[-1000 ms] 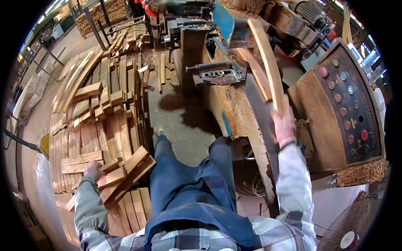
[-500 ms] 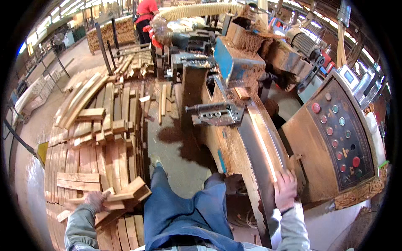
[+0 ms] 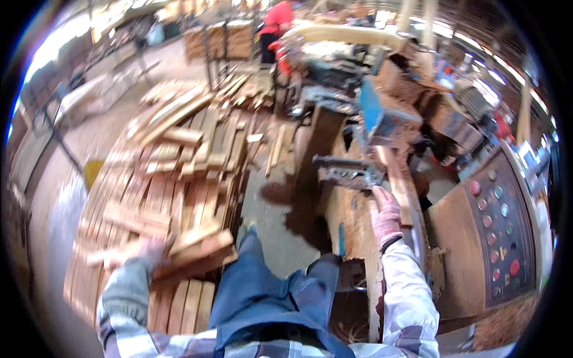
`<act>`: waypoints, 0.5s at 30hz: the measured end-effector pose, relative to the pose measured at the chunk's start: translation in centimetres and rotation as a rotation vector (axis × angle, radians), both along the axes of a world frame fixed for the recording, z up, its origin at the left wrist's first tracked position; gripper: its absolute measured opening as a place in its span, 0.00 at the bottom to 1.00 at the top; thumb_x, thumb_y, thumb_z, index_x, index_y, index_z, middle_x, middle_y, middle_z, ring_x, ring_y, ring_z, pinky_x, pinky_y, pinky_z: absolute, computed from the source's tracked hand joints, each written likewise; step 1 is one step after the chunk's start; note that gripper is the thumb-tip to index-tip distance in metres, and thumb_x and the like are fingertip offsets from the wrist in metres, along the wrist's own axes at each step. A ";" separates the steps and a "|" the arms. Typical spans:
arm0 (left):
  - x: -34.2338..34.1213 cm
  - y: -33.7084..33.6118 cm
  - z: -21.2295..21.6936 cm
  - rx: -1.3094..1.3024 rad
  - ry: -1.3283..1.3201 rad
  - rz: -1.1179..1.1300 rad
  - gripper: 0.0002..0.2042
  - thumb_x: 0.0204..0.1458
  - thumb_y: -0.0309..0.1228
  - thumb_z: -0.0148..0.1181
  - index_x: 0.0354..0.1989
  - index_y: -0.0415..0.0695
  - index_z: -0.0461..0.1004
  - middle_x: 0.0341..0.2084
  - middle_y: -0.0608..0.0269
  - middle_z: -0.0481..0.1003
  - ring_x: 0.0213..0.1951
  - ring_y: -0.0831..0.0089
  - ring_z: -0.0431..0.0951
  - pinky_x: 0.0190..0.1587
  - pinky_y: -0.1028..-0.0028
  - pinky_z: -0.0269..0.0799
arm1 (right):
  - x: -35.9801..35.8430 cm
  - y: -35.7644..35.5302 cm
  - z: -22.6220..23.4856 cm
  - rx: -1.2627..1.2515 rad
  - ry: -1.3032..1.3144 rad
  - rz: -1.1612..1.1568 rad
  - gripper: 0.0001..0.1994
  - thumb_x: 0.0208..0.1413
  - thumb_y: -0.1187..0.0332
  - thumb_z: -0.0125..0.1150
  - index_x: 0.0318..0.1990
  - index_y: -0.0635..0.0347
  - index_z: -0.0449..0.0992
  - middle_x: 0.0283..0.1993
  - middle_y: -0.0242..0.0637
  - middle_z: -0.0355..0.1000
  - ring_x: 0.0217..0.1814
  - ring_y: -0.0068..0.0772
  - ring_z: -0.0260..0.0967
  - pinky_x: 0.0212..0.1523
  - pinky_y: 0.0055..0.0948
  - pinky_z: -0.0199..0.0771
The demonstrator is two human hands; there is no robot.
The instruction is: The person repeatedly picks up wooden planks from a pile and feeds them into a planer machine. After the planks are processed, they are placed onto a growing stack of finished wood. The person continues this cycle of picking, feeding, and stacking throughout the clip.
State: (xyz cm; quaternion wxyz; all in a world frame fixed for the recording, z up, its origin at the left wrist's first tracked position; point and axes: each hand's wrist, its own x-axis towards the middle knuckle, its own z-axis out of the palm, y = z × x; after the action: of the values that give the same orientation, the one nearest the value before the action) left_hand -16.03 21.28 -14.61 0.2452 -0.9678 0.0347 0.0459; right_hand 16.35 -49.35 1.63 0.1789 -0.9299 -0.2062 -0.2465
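At the right, a pale wooden strip [image 3: 397, 190] lies lengthwise on the machine bed, its far end close to the blue guard. My right hand [image 3: 387, 219] reaches along the strip's left side, fingers stretched forward and touching it. My left hand [image 3: 154, 250], smeared by motion, is curled over short wooden strips [image 3: 203, 243] lying crosswise on the stack [image 3: 134, 188]; its fingertips are partly hidden. A metal guide bracket [image 3: 349, 174] sits just ahead of my right hand.
A control panel [image 3: 507, 227] with coloured buttons stands at the right. The machine's blue guard [image 3: 371, 110] is coated with sawdust. A person in a red top [image 3: 276, 24] is at the back, near a pale flexible hose [image 3: 352, 34].
My right hand has moved forward along the bed toward the bracket and now lies against a wooden strip. My left hand stays at the loose strips. The view has swung left.
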 end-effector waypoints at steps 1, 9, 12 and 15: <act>5.5 -8.1 7.8 -0.210 0.148 0.134 0.46 0.48 0.54 0.70 0.75 0.51 0.57 0.50 0.52 0.76 0.52 0.53 0.77 0.56 0.52 0.71 | -3.4 2.1 1.7 -0.006 0.049 0.097 0.28 0.54 0.63 0.70 0.64 0.51 0.75 0.65 0.42 0.72 0.68 0.50 0.66 0.69 0.44 0.66; 20.0 -37.0 17.0 -0.719 -0.481 -1.013 0.07 0.45 0.39 0.65 0.31 0.55 0.83 0.22 0.64 0.76 0.30 0.62 0.80 0.27 0.59 0.73 | -19.8 11.8 9.3 -0.660 0.351 0.135 0.56 0.35 0.49 0.84 0.75 0.52 0.61 0.79 0.50 0.52 0.80 0.59 0.47 0.79 0.54 0.47; 19.5 -49.6 18.6 -0.246 -0.969 -0.439 0.09 0.38 0.38 0.70 0.27 0.51 0.78 0.20 0.64 0.75 0.25 0.63 0.77 0.32 0.60 0.74 | -21.3 4.2 8.2 -0.328 0.570 -0.248 0.51 0.38 0.72 0.76 0.74 0.62 0.58 0.57 0.55 0.71 0.60 0.59 0.70 0.61 0.47 0.71; 16.6 -48.8 23.3 -0.933 -0.395 -0.962 0.19 0.44 0.41 0.70 0.46 0.54 0.77 0.34 0.62 0.79 0.45 0.56 0.79 0.55 0.52 0.71 | -28.1 -5.4 5.7 -0.437 0.160 -0.315 0.47 0.43 0.67 0.73 0.74 0.60 0.60 0.61 0.56 0.72 0.57 0.61 0.72 0.57 0.50 0.75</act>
State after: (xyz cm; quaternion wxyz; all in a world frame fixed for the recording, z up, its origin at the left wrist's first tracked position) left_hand 0.57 -27.49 8.68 -0.2012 -0.8395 0.4302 -0.2640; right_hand -11.77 -54.71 7.34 -0.0507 -0.9835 -0.0925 -0.1469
